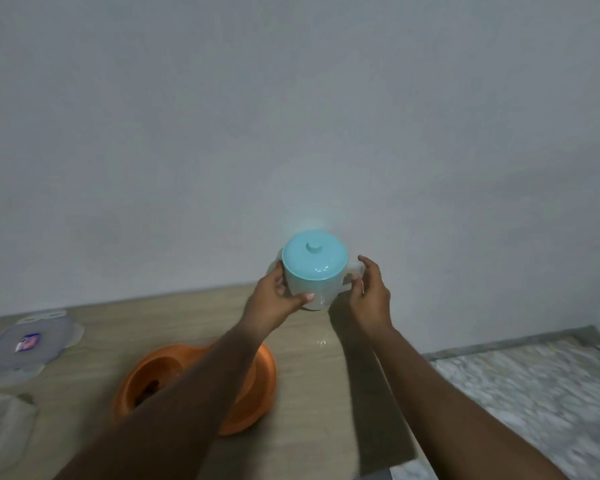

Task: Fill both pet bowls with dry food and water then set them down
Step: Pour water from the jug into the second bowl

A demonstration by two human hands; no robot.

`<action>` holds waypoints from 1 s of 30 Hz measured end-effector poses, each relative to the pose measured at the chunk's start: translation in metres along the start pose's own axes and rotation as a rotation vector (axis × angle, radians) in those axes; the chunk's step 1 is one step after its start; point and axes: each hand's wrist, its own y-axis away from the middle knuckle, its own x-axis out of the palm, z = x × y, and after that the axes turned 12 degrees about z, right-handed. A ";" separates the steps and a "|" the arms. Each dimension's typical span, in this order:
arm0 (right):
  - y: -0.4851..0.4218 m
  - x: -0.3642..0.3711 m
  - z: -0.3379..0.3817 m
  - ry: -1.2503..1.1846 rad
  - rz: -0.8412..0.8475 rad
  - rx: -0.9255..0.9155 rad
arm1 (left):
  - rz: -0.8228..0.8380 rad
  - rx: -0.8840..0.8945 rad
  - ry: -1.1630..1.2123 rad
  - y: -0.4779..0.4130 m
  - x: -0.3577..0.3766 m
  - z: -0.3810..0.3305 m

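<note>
Nearest, at the left edge, a clear container (4,420) stood on the wooden table (309,393), partly cut off by the frame. Just right of it sat the orange double bowl (267,372), well inside the table's right edge. Brown dry food (149,388) lay in its left basin. The right basin was hidden under the left forearm, so its contents could not be told. Farther left, a grey lid (28,344) with a small label lay flat, apart from the bowl. Bare tabletop ran between the bowl and the right edge, crossed by a dark arm shadow. Beyond that edge lay speckled floor (534,393).

At the far side of the table, close to the wall (291,116), both hands held a pale jug (309,289) upright with its teal lid (314,261) on. The left hand (278,292) gripped the body, thumb across the near face. The right hand (368,296) had its fingers curled round the handle on the jug's right side. Whether the base touched the tabletop could not be told. The wall was plain, meeting the table's far edge directly behind the jug.
</note>
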 end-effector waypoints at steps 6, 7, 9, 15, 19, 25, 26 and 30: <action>0.003 0.008 0.005 0.008 -0.040 -0.146 | -0.022 0.026 -0.044 0.006 -0.002 -0.002; 0.008 0.009 0.009 0.006 -0.036 -0.163 | -0.029 0.037 -0.064 0.010 -0.003 -0.004; 0.017 0.010 0.015 0.005 -0.052 -0.188 | -0.040 0.058 -0.102 0.021 -0.006 -0.008; 0.046 0.013 0.046 0.109 -0.054 -0.328 | -0.084 0.091 -0.059 0.063 -0.029 -0.023; 0.080 0.024 0.079 0.183 -0.018 -0.357 | -0.105 0.100 0.009 0.109 -0.052 -0.032; 0.104 0.041 0.092 0.201 -0.017 -0.328 | -0.079 0.090 0.003 0.151 -0.068 -0.026; 0.107 0.043 0.091 0.205 -0.016 -0.324 | -0.067 0.095 -0.044 0.158 -0.069 -0.022; 0.115 0.046 0.084 0.254 0.019 -0.311 | -0.071 -0.043 -0.365 0.184 -0.080 0.010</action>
